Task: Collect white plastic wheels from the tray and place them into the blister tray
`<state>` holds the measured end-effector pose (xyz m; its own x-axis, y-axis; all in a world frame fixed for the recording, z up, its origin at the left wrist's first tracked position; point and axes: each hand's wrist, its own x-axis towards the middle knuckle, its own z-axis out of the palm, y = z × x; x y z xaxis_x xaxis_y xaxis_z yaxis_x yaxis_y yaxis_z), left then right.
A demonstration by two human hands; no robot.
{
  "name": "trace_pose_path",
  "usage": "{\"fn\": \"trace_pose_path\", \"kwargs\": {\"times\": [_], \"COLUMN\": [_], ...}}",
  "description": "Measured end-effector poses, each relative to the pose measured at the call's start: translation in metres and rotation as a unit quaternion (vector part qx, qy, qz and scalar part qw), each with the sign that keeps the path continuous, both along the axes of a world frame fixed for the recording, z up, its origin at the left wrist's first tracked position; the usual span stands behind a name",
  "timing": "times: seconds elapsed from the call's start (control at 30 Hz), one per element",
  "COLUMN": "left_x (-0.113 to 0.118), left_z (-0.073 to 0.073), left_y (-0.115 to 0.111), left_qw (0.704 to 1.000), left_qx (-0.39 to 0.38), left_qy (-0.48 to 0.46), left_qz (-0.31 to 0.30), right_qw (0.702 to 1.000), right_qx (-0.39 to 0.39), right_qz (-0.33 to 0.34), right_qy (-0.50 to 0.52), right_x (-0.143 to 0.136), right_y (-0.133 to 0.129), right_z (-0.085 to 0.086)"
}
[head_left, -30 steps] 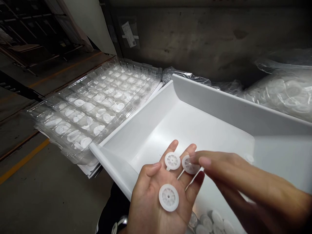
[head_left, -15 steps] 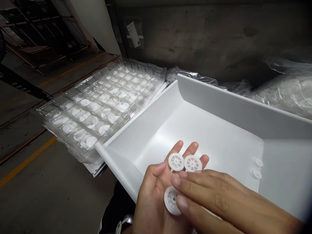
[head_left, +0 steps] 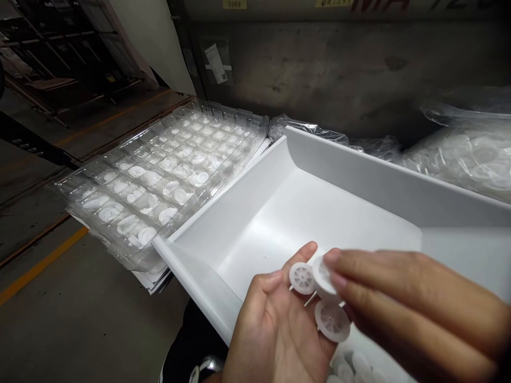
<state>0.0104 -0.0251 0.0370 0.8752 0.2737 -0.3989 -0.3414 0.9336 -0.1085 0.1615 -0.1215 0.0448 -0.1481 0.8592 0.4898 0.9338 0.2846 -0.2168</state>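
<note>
My left hand [head_left: 275, 324] is palm up above the light grey bin [head_left: 279, 213], bearing small white plastic wheels. One spoked wheel [head_left: 302, 278] lies by its fingers, and another wheel [head_left: 332, 321] rests lower on the palm's right side. Between them, a tilted wheel [head_left: 322, 276] is pinched at its edge by my right hand [head_left: 403, 298], whose thumb is hidden. Thin white stems stick out from the wheels. Below my right hand, a pile of white plastic pieces [head_left: 355, 367] shows partly.
A clear compartment tray [head_left: 159, 159] filled with white parts stands left of the bin, on papers. Behind the bin lies a clear plastic bag [head_left: 479, 154] of white pieces. A dark panel [head_left: 311, 69] rises at the back. Floor with a yellow line [head_left: 43, 266] is at left.
My right hand has gone from lying over the left palm to pinching one wheel and tilting it up. The wheels sit closer together. The pile at the bottom has come into sight.
</note>
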Motion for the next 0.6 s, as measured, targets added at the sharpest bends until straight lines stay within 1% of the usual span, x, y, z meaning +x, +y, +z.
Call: {"fn": "trace_pose_path", "kwargs": {"times": [0.07, 0.17, 0.3, 0.43, 0.5, 0.6], "left_x": [0.001, 0.001, -0.001, -0.001, -0.001, -0.002], "left_z": [0.0, 0.001, 0.003, 0.002, 0.0, 0.0], "left_y": [-0.001, -0.001, 0.001, 0.0, 0.0, 0.001], "left_qw": [1.0, 0.999, 0.999, 0.999, 1.0, 1.0], "left_qx": [0.002, 0.003, 0.007, 0.015, 0.022, 0.023], "left_qy": [-0.018, -0.038, -0.038, -0.035, -0.02, 0.004], "left_qz": [0.005, -0.002, -0.01, -0.006, -0.006, -0.01], "right_qw": [0.998, 0.994, 0.992, 0.995, 0.995, 0.985], "right_qx": [-0.048, -0.105, -0.121, -0.09, -0.076, -0.1], "right_qz": [-0.025, -0.014, 0.024, 0.032, 0.007, -0.066], "right_qy": [0.021, 0.022, 0.01, 0.022, 0.058, 0.122], "right_x": [0.015, 0.029, 0.03, 0.024, 0.022, 0.017], "right_y": [-0.008, -0.011, -0.003, 0.006, 0.008, 0.008], "right_z": [-0.001, -0.003, 0.0, 0.01, 0.013, 0.017]}}
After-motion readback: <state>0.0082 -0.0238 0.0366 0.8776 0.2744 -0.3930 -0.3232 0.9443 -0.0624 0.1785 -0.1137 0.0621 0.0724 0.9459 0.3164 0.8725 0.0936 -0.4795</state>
